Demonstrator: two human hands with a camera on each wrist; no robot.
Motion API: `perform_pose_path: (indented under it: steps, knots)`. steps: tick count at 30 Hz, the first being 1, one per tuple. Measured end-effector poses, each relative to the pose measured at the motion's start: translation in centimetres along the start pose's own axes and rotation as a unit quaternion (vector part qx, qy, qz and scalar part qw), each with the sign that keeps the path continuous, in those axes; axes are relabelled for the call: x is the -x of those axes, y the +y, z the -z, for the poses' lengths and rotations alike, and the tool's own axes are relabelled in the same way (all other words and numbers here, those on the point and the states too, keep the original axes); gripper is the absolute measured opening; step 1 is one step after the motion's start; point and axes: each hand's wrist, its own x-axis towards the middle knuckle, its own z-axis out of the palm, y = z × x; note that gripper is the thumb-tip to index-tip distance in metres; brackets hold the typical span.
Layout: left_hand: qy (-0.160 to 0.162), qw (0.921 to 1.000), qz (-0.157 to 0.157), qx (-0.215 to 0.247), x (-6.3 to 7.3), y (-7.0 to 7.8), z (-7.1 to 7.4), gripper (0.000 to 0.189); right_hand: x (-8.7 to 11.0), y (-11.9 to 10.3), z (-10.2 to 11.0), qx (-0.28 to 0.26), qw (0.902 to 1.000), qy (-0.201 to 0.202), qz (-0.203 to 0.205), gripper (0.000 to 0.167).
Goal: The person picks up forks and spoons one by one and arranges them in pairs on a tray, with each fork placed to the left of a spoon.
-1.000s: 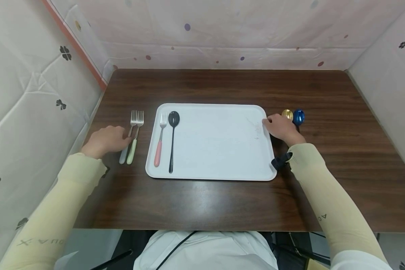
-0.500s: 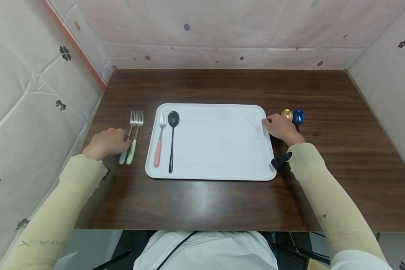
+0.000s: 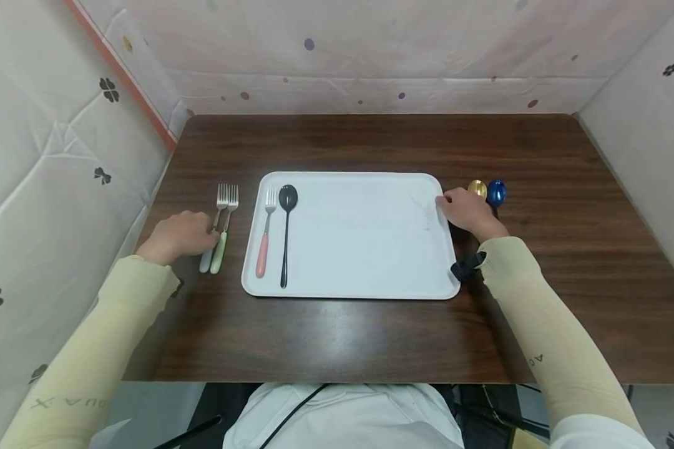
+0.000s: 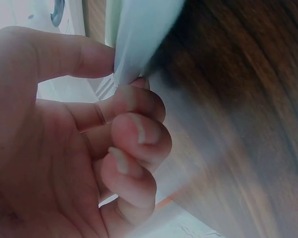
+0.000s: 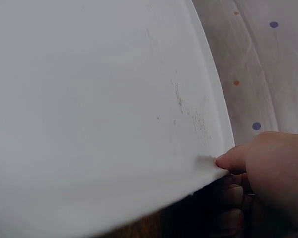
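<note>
Left of the tray, my left hand [image 3: 182, 237] pinches a fork with a pale blue-grey handle [image 3: 205, 260] between thumb and index finger. In the left wrist view that handle [image 4: 144, 37] sits at the thumb tip, while the other fingers curl below it. A fork with a light green handle [image 3: 219, 253] lies right beside it. My right hand [image 3: 467, 212] grips the right rim of a white tray [image 3: 371, 243], thumb on top and fingers underneath, as the right wrist view shows. On the tray's left side lie a pink-handled fork [image 3: 263, 254] and a black spoon [image 3: 285, 249].
Beyond my right hand lie a gold spoon [image 3: 477, 188] and a blue spoon [image 3: 497, 193], their handles mostly hidden by the hand. Brown wooden table [image 3: 337, 343] surrounds the tray. White patterned sheets [image 3: 337, 62] stand behind and at both sides.
</note>
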Motion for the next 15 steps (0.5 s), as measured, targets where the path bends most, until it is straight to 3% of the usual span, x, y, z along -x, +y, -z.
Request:
perform_pose_path:
  steps: [15]
  knots:
    - [0.043,0.9985,-0.03,-0.012,0.4,2.1,0.9,0.027,0.0,0.1,0.2,-0.001,0.9999,-0.011,-0.005,0.057]
